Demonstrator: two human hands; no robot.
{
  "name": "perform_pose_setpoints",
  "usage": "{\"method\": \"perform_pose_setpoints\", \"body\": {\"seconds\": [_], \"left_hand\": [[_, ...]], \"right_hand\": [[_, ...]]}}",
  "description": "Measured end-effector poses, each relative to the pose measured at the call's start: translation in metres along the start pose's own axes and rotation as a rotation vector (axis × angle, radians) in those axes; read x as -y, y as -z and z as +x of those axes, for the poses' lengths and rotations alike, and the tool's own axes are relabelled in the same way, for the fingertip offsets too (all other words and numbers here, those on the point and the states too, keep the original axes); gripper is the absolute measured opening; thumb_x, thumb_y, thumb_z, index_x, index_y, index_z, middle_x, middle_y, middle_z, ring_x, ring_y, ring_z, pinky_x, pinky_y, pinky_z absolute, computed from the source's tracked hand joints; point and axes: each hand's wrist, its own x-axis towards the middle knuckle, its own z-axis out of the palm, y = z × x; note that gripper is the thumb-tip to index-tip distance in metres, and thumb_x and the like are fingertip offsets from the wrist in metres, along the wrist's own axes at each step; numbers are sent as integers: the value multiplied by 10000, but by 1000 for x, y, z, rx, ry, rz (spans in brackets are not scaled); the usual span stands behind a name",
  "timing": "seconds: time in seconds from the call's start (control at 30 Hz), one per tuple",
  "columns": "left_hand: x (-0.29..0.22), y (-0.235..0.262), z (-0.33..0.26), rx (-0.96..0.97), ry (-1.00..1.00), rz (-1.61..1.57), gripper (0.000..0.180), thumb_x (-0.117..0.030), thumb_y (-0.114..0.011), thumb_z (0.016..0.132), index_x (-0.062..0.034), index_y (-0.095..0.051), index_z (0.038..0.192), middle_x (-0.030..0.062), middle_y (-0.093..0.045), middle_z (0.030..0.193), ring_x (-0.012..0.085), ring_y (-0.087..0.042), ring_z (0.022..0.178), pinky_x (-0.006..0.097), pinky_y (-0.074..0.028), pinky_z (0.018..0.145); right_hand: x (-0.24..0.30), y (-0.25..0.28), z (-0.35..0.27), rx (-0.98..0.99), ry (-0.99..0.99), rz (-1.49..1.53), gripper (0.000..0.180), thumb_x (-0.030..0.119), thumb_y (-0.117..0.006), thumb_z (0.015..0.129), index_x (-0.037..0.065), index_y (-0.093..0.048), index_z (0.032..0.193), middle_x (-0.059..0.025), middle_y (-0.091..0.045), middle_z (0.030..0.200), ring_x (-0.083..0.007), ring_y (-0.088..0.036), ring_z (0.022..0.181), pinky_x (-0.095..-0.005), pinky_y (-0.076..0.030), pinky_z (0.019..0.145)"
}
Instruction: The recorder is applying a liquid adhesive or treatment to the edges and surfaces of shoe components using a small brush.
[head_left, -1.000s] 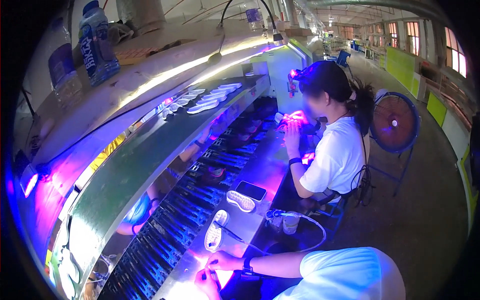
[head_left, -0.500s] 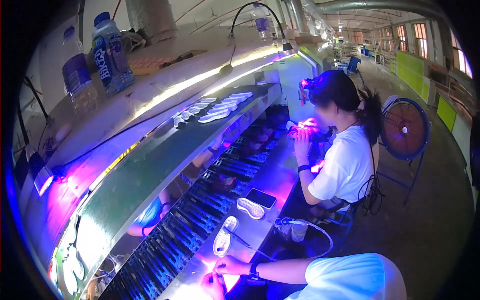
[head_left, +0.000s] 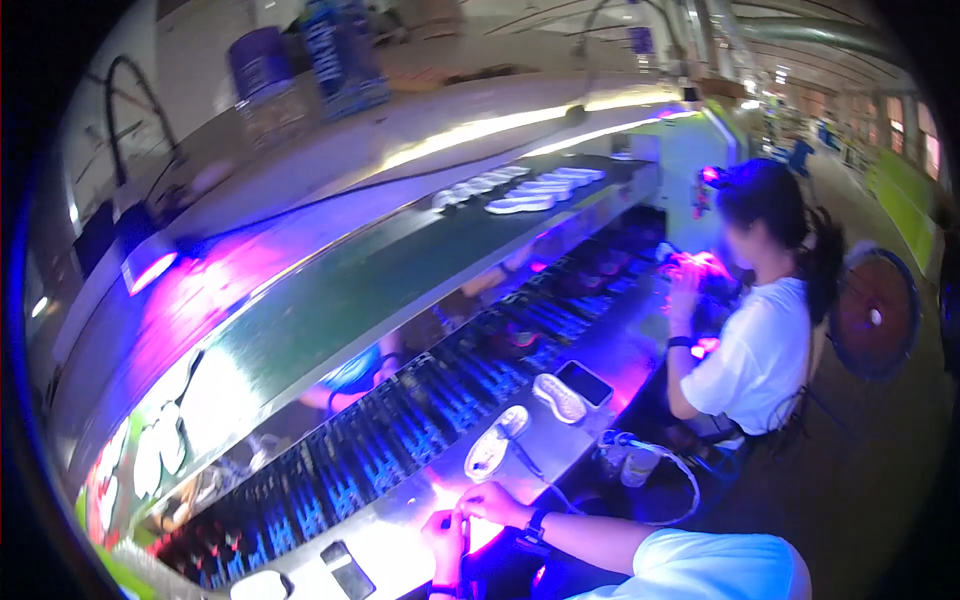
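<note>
Both hands, left hand (head_left: 445, 532) and right hand (head_left: 492, 502), pinch together on something too small to tell.

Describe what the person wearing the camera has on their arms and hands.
Both hands are bare, ungloved. Behind the right hand sits a dark wristwatch, with a short white sleeve higher up. The left hand has a dark band at its wrist, at the picture's edge.
</note>
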Motion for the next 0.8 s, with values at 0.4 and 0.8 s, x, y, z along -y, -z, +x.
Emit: {"method": "perform_pose_setpoints", "body": {"seconds": [0.4,0.8], "left_hand": [[29,-1,5,57,-93,-40,240,-204,-755,891,32,-736,934,110,-737,813,161,-689,742,309,-546,699],[25,-5,11,22,-265,50,302,-246,-749,891,50,-711,846,138,-715,755,206,-685,681,341,-545,655]], "right_hand": [[-3,-5,-4,-53,71,46,193,167,-678,947,37,-756,1066,-18,-727,837,-67,-634,670,-230,-514,595],[5,-1,2,-80,37,30,246,155,-700,937,-9,-711,1120,-35,-717,853,-69,-617,683,-231,-492,583]]}}
